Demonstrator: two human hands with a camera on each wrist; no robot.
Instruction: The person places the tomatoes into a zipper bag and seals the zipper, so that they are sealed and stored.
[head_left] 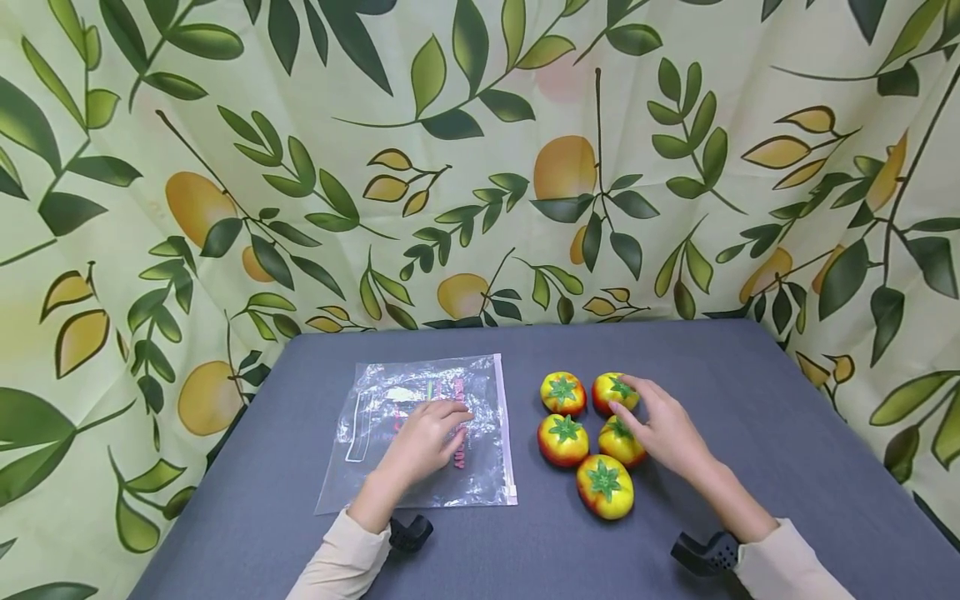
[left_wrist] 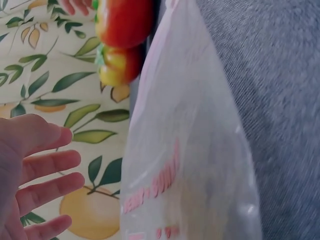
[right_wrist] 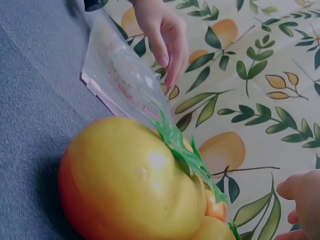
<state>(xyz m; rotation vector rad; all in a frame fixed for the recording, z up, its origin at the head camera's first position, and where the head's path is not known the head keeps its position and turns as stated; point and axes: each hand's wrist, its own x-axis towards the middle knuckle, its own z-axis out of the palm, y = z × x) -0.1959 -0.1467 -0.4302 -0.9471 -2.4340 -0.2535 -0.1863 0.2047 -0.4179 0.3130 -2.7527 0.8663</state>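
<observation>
Right grip (head_left: 663, 427) released, nearer | I see the fruits (head_left: 570, 442) just at its left | left grip (head_left: 426, 440) released, above the bag (head_left: 480, 429)

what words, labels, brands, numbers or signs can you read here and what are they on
"BUNNY", probably, in blurred pink letters on the bag
The word before it, same bag: too blurred to read
Other print on the bag: too small or blurred
</observation>
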